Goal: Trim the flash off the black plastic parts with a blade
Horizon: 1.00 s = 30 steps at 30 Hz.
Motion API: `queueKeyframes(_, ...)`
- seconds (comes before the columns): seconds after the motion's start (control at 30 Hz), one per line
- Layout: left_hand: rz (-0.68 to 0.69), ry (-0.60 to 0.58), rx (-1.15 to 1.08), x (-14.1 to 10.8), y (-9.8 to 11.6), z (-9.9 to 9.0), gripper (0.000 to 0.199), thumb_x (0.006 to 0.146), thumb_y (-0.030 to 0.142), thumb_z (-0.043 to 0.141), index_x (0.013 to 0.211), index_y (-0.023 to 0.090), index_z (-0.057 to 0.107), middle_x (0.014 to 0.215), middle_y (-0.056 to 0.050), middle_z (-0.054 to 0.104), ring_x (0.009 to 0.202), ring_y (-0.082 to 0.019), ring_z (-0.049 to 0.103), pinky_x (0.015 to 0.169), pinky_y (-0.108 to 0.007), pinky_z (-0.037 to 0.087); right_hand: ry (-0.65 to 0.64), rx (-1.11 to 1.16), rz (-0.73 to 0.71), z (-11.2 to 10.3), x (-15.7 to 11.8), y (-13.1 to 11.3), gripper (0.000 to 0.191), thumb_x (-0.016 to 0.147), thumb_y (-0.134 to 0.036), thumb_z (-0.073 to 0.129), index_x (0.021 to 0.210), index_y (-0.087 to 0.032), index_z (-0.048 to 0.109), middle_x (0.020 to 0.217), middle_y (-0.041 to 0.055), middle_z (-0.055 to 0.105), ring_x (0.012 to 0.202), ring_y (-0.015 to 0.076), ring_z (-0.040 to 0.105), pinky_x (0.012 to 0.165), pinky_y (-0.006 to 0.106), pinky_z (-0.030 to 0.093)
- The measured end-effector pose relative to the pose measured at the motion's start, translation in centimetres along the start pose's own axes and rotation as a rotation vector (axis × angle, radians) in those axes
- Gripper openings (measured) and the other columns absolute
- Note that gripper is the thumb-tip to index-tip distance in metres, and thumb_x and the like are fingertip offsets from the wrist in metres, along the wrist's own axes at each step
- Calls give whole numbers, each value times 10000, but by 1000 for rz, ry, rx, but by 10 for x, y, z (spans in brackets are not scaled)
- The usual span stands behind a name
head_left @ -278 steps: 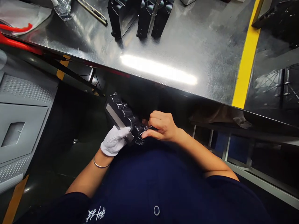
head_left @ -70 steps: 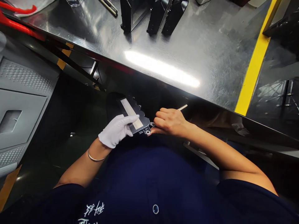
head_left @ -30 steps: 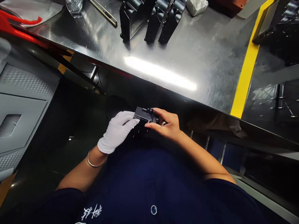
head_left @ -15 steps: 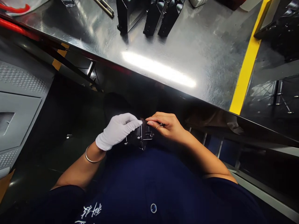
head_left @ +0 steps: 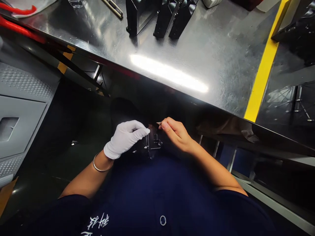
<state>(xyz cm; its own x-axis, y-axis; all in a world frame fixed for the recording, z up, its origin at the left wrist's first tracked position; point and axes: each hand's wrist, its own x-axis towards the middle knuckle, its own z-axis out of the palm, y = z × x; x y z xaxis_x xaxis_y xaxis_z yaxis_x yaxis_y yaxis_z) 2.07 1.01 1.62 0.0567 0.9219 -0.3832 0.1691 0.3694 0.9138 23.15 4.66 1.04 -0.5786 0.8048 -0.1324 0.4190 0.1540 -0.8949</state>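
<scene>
My left hand (head_left: 126,136), in a white glove, is closed in a pinch at the upper left of a dark assembly with thin metal rods (head_left: 155,147). That assembly hangs or rests in front of my dark blue shirt; its outline blends into the dark background. To its upper right, my bare right hand (head_left: 176,133) is closed with thumb and fingers together. From its fingertips sticks out a small thin pointed thing (head_left: 158,123), its tip towards the assembly but apart from the glove. The rest of it is hidden in the hand.
Ahead stands a shiny metal table (head_left: 216,65) with a slanting front edge. Black upright parts (head_left: 137,19) and a pen-like thing (head_left: 113,8) lie towards its back. Yellow tape (head_left: 263,72) crosses the right side. A grey cabinet (head_left: 22,121) is at the left.
My right hand has turned and drawn slightly away from the assembly; the pointed tip now shows at its fingers. My left hand keeps its pinch. The view has shifted slightly.
</scene>
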Motion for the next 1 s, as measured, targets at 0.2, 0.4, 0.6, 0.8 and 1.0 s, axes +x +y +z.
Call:
queueKeyframes(0.2, -16, 110, -47, -3, 0, 1, 240, 679, 378, 731, 613, 157, 662, 580, -13, 590, 547, -106, 503, 532, -215, 408, 36, 50, -147, 9, -4, -5, 471, 997, -358, 392, 681, -43, 541, 640, 21, 495, 595, -50, 406, 601, 61, 338)
queueKeyframes(0.4, 25, 124, -33, -4, -1, 4, 227, 696, 361, 734, 618, 159, 667, 576, -4, 598, 540, -98, 506, 528, -206, 404, 64, 57, -192, 8, -3, -7, 418, 971, -273, 441, 649, -34, 559, 615, 11, 496, 577, -65, 406, 585, 44, 321)
queueKeyframes(0.6, 54, 150, 17, -7, 0, 7, 225, 727, 361, 724, 629, 164, 676, 592, 0, 608, 554, -99, 512, 556, -212, 419, 76, 71, -129, 7, -5, -8, 417, 973, -287, 433, 675, -31, 575, 637, 18, 519, 595, -57, 438, 595, 41, 347)
queueKeyframes(0.8, 83, 161, 11, -6, -1, 8, 217, 727, 350, 727, 633, 159, 684, 592, 0, 618, 550, -91, 521, 545, -193, 419, 140, 8, -281, 8, -3, -9, 320, 940, -167, 474, 671, -32, 584, 640, 3, 522, 593, -74, 438, 603, 24, 343)
queueKeyframes(1.0, -2, 150, -88, -3, -4, 11, 280, 670, 399, 728, 584, 141, 661, 520, -8, 580, 470, -84, 468, 446, -187, 381, 66, -20, -350, 3, -3, -6, 328, 954, -179, 458, 693, -37, 595, 649, 11, 529, 601, -69, 440, 610, 30, 340)
